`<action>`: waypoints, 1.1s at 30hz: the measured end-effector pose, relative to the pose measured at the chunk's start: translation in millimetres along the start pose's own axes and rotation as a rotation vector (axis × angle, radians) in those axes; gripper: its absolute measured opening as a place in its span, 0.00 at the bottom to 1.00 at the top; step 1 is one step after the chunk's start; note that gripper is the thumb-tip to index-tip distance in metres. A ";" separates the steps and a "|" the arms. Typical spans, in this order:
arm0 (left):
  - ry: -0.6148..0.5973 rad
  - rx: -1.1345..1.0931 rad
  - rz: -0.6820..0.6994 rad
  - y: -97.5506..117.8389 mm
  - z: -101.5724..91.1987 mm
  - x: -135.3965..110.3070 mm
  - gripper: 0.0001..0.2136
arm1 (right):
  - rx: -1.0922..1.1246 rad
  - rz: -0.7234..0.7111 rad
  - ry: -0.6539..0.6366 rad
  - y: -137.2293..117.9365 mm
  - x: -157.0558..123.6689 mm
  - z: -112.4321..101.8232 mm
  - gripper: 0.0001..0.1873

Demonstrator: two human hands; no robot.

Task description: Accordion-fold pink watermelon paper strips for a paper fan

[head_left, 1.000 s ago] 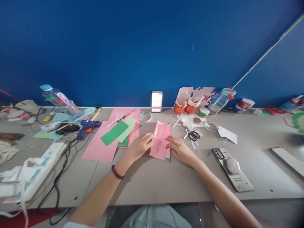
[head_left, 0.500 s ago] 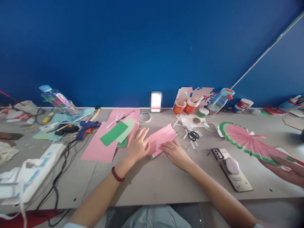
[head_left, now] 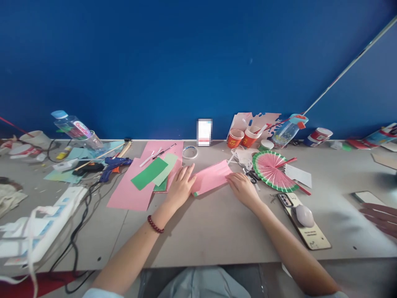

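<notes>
A folded strip of pink paper with a green-edged corner lies on the table in front of me. At its left end rests my left hand, fingers stretched out and slightly spread, the thumb side touching the paper. My right hand grips the right end, its fingers bent together over the edge; the thumb is hidden. Close beyond the right hand are black-handled scissors and a pink and green pleated paper fan.
Pink sheets and a green paper piece lie left, near a blue glue gun and a power strip. A tape roll and paper cups stand behind. A phone lies right; another person's hand shows at the edge.
My right hand has slid right along the pink paper to its end. The other person's hand has let go of the fan, now on the table beside the scissors, and drawn back right.
</notes>
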State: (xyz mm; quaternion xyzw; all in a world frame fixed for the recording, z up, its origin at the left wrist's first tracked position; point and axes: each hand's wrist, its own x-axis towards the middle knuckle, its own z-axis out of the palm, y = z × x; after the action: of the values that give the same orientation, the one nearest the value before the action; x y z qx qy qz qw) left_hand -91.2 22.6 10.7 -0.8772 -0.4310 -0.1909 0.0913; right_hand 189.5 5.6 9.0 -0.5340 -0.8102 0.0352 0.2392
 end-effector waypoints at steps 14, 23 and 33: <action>0.188 -0.100 -0.179 -2.6 -8.6 4.6 0.15 | 0.068 -0.016 -0.095 0.5 -3.3 -2.7 0.08; 0.133 -0.276 -0.108 9.0 -7.5 3.6 0.11 | 0.082 -0.037 -0.096 -16.8 -5.8 -4.4 0.08; -0.042 -0.391 -0.061 16.9 -9.8 1.8 0.17 | 0.181 0.006 -0.111 -19.5 -7.3 -5.1 0.10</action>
State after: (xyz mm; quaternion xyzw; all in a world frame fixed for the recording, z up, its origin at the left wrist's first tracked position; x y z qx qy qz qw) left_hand -79.4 10.4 20.5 -0.8686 -0.4138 -0.2554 -0.0953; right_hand 177.4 -10.3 17.0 -0.5098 -0.8141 0.1386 0.2414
